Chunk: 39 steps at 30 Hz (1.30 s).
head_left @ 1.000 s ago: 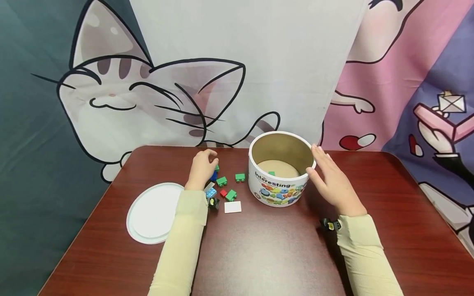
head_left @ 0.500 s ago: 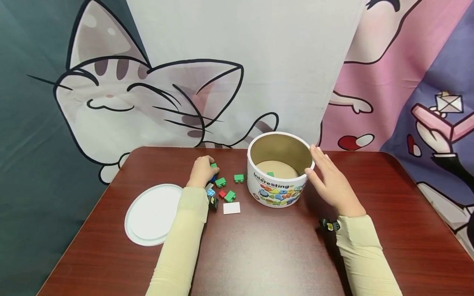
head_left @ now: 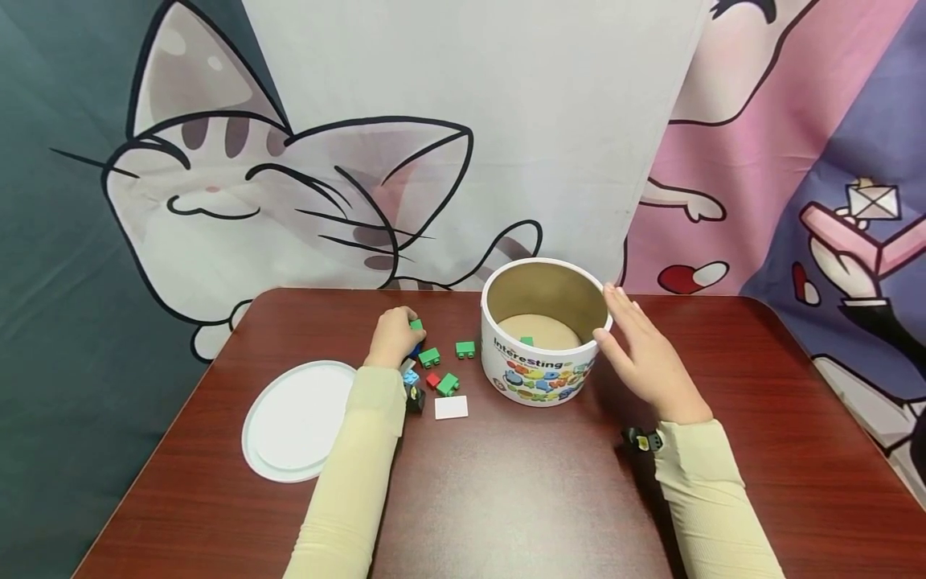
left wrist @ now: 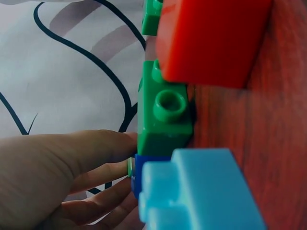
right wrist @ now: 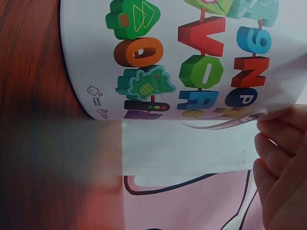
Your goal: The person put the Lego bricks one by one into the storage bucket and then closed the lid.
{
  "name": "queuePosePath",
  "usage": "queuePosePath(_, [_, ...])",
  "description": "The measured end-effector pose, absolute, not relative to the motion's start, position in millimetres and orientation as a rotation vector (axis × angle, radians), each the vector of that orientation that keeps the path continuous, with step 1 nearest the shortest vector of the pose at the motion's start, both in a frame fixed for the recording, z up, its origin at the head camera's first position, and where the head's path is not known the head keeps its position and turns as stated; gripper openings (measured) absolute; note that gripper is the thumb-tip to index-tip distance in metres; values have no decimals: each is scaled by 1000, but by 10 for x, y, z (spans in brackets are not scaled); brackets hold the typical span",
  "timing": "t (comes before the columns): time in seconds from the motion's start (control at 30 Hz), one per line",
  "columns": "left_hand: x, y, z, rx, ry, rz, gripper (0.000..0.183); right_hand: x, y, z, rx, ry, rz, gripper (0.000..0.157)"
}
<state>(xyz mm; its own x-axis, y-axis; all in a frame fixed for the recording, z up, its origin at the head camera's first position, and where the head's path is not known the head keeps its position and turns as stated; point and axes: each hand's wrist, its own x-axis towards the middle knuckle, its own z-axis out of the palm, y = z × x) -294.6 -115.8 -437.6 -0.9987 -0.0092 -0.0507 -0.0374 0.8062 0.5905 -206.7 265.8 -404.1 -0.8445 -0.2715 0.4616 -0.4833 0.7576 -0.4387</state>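
My left hand (head_left: 393, 338) reaches over the far side of a scatter of toy bricks. Its thumb and index finger pinch a green brick (head_left: 415, 325), beside a blue brick (left wrist: 140, 175) that the hand partly covers. Close by lie another green brick (head_left: 430, 358), a light blue brick (left wrist: 211, 191) and a red brick (left wrist: 211, 43). On the right, a white printed bucket (head_left: 538, 374) stands upright, lidless, with a green brick (head_left: 527, 342) inside. My right hand (head_left: 651, 358) has its fingers extended, fingertips touching the bucket's rim on the right side.
A round white lid (head_left: 292, 426) lies left of the left forearm. A small white card (head_left: 452, 408) lies in front of the bricks, and a green brick (head_left: 465, 350) sits left of the bucket. Behind the brown table (head_left: 535, 498) hangs a printed cloth (head_left: 571, 121).
My left hand has lowered onto the far green brick, its thumb and index finger closing on it. The right hand stays at the bucket's rim. The head view has shifted slightly.
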Motion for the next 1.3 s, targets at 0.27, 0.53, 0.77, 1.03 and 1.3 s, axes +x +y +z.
queuePosePath(0.27, [-2919,-1186,-4371,-17,2986,1018,38,-2065,2633,-4026,568,-2606,801,64])
queuePosePath(0.53, [-2848,-1151,-4280,40,3060,1182,39,-2073,2631,-4029,573,-2604,797,64])
queuePosePath(0.77, [-2764,-1072,-4164,117,3085,1281,40,-2068,2626,-4024,570,-2612,806,65])
queuePosePath(1.03, [-2685,-989,-4044,271,3086,1369,37,-2067,2640,-4027,569,-2611,795,65])
queuePosePath(1.3, [-2609,-868,-3870,493,3143,1381,35,-2070,2653,-4033,581,-2582,794,65])
